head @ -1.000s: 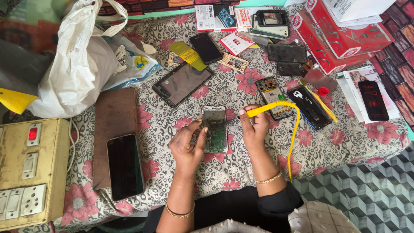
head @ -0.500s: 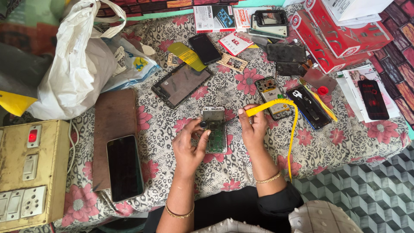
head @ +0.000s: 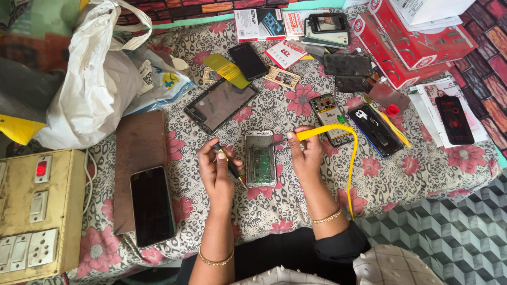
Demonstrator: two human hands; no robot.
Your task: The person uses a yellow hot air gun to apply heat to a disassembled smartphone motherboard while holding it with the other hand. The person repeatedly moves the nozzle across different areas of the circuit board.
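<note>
— Hands first: what does each one have?

— Left hand (head: 215, 170) is closed round a dark screwdriver (head: 228, 164), its tip angled down toward the lower left edge of the open phone (head: 260, 159). Right hand (head: 306, 157) pinches one end of a yellow strip tool (head: 338, 138) between thumb and fingers, just beside the phone's upper right corner; the strip arcs away to the right and hangs down past the wrist.

— And the phone itself?

— It lies flat between the two hands on the flowered cloth (head: 274, 111), back off, green board showing.

— What's around it?

— Right of it, another opened phone (head: 331, 113) and a dark one (head: 376, 130) with yellow strips across it. Above, a tablet frame (head: 221, 104) and a black phone (head: 247, 60). Far right, a black phone (head: 454, 119) on paper, with red boxes (head: 417, 42) above. Left, a brown board (head: 140, 153) with a dark-screened phone (head: 152, 206) on it, a white bag (head: 90, 95), and a yellowed switchboard (head: 37, 211) with a red light.
</note>
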